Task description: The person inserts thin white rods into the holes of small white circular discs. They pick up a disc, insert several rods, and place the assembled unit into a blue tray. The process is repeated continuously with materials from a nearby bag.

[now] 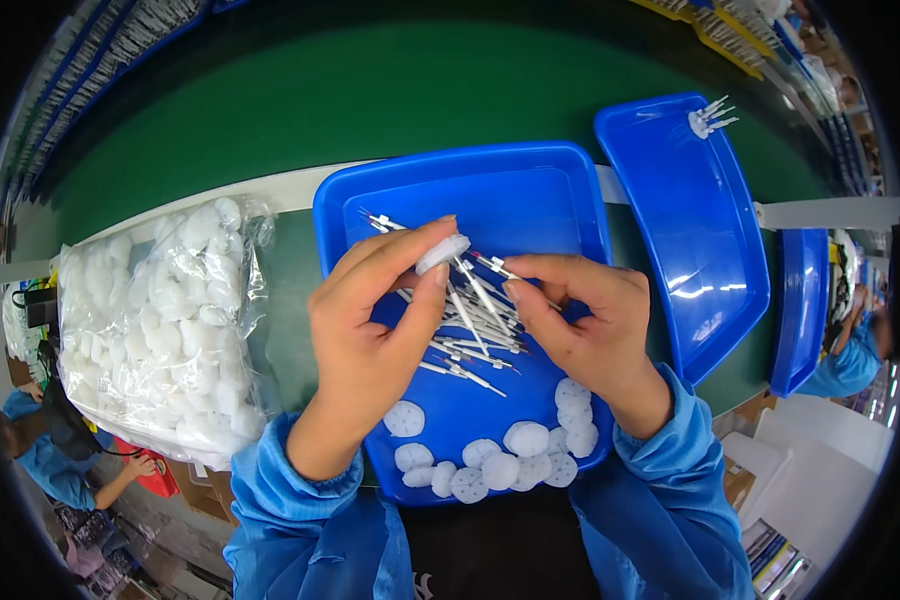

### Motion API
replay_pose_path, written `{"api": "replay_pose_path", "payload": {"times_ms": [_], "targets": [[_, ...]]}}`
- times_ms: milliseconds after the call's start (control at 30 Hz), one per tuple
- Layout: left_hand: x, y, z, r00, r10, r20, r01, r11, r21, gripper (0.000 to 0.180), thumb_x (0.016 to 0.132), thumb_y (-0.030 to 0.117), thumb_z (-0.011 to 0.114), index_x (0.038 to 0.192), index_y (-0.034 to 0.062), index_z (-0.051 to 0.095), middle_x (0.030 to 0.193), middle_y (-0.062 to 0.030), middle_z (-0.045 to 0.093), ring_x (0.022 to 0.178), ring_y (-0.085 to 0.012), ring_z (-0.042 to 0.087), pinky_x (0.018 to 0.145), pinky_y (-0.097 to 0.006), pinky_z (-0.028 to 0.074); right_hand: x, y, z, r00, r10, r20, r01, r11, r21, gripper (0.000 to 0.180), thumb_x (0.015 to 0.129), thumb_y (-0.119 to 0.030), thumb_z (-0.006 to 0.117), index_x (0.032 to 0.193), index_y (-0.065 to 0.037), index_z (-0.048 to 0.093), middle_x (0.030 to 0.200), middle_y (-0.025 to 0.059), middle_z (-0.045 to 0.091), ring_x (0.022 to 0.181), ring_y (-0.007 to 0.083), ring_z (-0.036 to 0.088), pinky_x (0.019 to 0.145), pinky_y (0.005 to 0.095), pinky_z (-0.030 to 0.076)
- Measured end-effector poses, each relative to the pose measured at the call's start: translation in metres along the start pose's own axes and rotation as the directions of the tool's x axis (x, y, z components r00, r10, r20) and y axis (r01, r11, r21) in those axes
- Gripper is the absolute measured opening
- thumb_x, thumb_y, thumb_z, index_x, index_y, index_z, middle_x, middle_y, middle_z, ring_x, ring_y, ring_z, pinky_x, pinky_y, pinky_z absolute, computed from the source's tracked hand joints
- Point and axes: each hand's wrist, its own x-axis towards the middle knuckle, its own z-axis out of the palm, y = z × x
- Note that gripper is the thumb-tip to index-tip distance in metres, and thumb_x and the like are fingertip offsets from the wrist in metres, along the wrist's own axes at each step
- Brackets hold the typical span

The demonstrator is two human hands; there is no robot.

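My left hand [365, 318] pinches a white round plastic disc [442, 254] between thumb and fingers, above a blue tray [460, 154]. Thin white sticks [482, 292] hang down from this disc. In my right hand [595, 318], thumb and forefinger close on a slim white stick with a dark reddish tip [492, 264], its tip pointing at the disc and close to it. Below both hands, a loose pile of similar sticks [470, 372] lies in the tray. Several white discs with small holes [500, 471] are scattered along the tray's near side and right corner.
A clear plastic bag full of white discs [170, 330] lies left of the tray. To the right stands another blue tray [700, 270], with a disc bearing several sticks [705, 122] at its far corner. Farther right is a narrow blue tray [802, 315]. Co-workers in blue sleeves appear at both edges.
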Motion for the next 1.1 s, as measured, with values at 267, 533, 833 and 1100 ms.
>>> {"api": "replay_pose_path", "payload": {"times_ms": [267,533,833,1100], "targets": [[0.000,0.009,0.006,1.000,-0.004,0.031,-0.001,0.989,0.149,0.037,0.089,-0.004,0.079,0.125,0.0051,0.080,0.114,-0.0135,0.081,0.098,-0.0255,0.076,0.087,-0.034,0.060,0.001,0.000,-0.001,1.000,-0.015,0.028,0.017,0.998,-0.059,0.022,0.089,-0.007,0.087,0.110,-0.009,0.082,0.064,0.0033,0.070,0.052,0.0106,0.065,0.050,0.0267,0.048],[0.001,0.004,0.000,0.949,0.295,0.114,-0.316,0.894,0.317,0.033,0.088,-0.002,0.078,0.121,0.0049,0.081,0.116,-0.0116,0.082,0.097,-0.0267,0.078,0.087,-0.039,0.059,0.002,-0.009,0.000,0.988,0.116,0.107,-0.114,0.993,-0.023,0.014,0.093,-0.008,0.084,0.105,-0.001,0.080,0.075,0.0097,0.076,0.064,0.0130,0.072,0.060,0.0278,0.055],[-0.015,0.003,0.012,0.930,0.365,-0.032,-0.333,0.879,0.342,0.034,0.087,0.006,0.081,0.121,0.0033,0.077,0.105,-0.0079,0.082,0.080,-0.0237,0.074,0.072,-0.037,0.061,-0.004,-0.008,0.005,0.997,-0.071,-0.003,0.066,0.944,-0.324,0.011,0.094,-0.001,0.081,0.104,-0.001,0.081,0.088,0.0113,0.080,0.075,0.0225,0.074,0.070,0.0332,0.056],[-0.018,0.006,0.010,0.980,0.193,0.046,-0.197,0.931,0.306,0.035,0.092,0.021,0.081,0.123,0.0040,0.076,0.092,-0.0103,0.078,0.077,-0.0295,0.072,0.072,-0.041,0.059,-0.002,-0.002,0.001,1.000,-0.021,0.016,0.025,0.952,-0.306,0.011,0.098,-0.001,0.077,0.109,0.001,0.079,0.096,0.0119,0.080,0.086,0.0222,0.076,0.080,0.0327,0.057]]}}
